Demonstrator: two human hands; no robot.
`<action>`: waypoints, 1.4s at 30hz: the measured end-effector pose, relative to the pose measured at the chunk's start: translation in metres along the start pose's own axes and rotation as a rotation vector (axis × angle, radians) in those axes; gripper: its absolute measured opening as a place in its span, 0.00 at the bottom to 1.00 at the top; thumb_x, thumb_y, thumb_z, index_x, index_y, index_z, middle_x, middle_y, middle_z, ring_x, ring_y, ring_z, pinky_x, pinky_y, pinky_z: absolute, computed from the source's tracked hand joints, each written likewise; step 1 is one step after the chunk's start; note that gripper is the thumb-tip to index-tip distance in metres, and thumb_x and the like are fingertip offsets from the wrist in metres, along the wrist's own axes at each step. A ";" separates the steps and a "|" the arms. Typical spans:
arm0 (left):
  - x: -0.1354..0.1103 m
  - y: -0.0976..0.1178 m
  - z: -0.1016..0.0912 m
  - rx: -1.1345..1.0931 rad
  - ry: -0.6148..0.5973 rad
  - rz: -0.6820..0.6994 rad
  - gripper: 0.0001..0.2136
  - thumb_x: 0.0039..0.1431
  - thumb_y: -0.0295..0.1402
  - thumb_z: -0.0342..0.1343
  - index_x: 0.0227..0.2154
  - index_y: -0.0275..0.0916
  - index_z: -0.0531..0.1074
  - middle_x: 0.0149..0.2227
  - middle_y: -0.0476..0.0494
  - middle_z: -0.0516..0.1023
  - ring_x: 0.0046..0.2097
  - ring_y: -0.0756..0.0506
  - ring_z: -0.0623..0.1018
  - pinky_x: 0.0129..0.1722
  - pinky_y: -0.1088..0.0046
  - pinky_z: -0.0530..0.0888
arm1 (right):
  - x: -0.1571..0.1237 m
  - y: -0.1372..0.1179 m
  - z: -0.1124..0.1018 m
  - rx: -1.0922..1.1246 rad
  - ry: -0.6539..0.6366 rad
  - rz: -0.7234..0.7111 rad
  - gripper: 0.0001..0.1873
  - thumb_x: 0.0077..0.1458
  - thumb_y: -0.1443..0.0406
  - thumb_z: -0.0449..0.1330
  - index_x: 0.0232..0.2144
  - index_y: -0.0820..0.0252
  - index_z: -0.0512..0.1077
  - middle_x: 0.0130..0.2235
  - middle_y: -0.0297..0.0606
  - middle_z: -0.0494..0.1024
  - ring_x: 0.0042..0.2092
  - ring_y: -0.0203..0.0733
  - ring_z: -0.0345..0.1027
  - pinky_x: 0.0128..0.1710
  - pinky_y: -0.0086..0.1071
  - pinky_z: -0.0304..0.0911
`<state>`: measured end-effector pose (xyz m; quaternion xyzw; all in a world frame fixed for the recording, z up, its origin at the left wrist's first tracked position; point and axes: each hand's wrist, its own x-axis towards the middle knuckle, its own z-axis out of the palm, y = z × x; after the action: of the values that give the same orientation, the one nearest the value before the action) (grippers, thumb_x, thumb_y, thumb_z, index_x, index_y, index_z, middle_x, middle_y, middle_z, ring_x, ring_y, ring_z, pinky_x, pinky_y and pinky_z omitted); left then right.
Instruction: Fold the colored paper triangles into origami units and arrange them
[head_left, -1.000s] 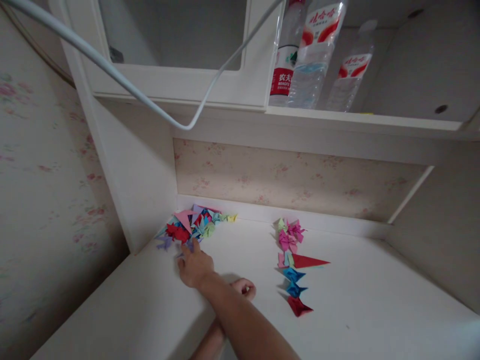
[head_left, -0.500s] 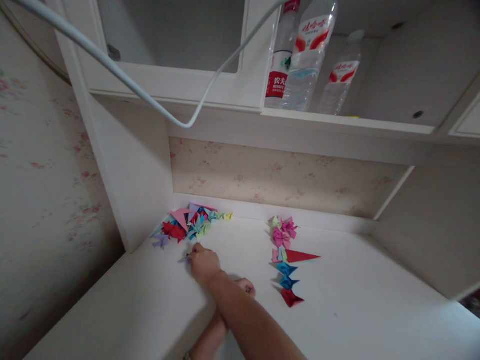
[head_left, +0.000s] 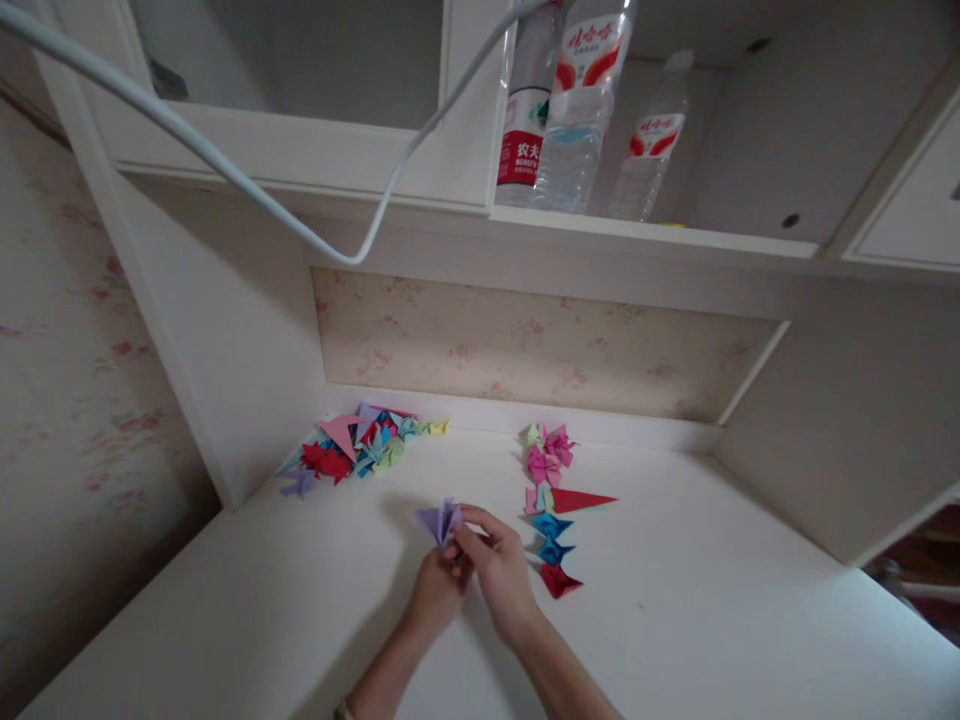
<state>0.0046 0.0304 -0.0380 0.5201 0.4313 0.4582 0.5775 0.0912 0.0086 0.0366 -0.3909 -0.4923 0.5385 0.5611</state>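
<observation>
A purple folded-paper figure (head_left: 441,521) is held up above the white desk, its pointed flaps fanning upward and to the left. My right hand (head_left: 496,562) pinches its right side between thumb and fingers. From below, my left hand (head_left: 439,588) closes its fingers at the figure's base; the fingertips are partly hidden. To the right stands a column of folded papers: a red one (head_left: 559,580) nearest me, two blue ones (head_left: 553,538) behind it, then a long red pointed piece (head_left: 579,500) and a pink cluster (head_left: 547,464).
A heap of colourful folded papers (head_left: 345,447) lies in the desk's back left corner, with a separate purple one (head_left: 298,484) at its front edge. Overhead, a white cable (head_left: 300,228) sags across the view. Plastic bottles (head_left: 581,110) stand on the shelf above.
My right hand has lifted the purple paper figure off the left of the desk and brought it toward the middle. My arms have uncrossed, and both hands now meet at it.
</observation>
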 end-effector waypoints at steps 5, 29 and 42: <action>-0.005 0.014 0.000 -0.086 0.054 -0.110 0.19 0.51 0.50 0.54 0.27 0.36 0.73 0.18 0.53 0.67 0.15 0.54 0.63 0.14 0.77 0.57 | -0.020 0.012 -0.044 0.392 0.112 0.142 0.13 0.47 0.59 0.67 0.33 0.62 0.75 0.27 0.36 0.77 0.25 0.34 0.69 0.24 0.25 0.61; -0.031 0.046 0.000 -0.251 -0.260 -0.198 0.14 0.54 0.33 0.60 0.44 0.38 0.73 0.31 0.48 0.72 0.24 0.54 0.71 0.20 0.81 0.62 | -0.026 0.030 -0.053 0.878 -0.032 0.201 0.03 0.49 0.65 0.59 0.27 0.60 0.71 0.38 0.36 0.79 0.16 0.28 0.59 0.14 0.24 0.55; -0.030 0.044 -0.003 -0.305 -0.183 -0.205 0.16 0.50 0.33 0.61 0.44 0.39 0.74 0.32 0.46 0.77 0.31 0.50 0.75 0.24 0.79 0.63 | -0.029 0.023 -0.046 0.589 0.020 0.191 0.11 0.57 0.56 0.58 0.32 0.59 0.69 0.20 0.29 0.70 0.19 0.32 0.61 0.22 0.27 0.57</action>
<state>-0.0084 0.0037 0.0062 0.4193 0.3534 0.4077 0.7301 0.1327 -0.0131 0.0008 -0.2610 -0.2704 0.7044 0.6021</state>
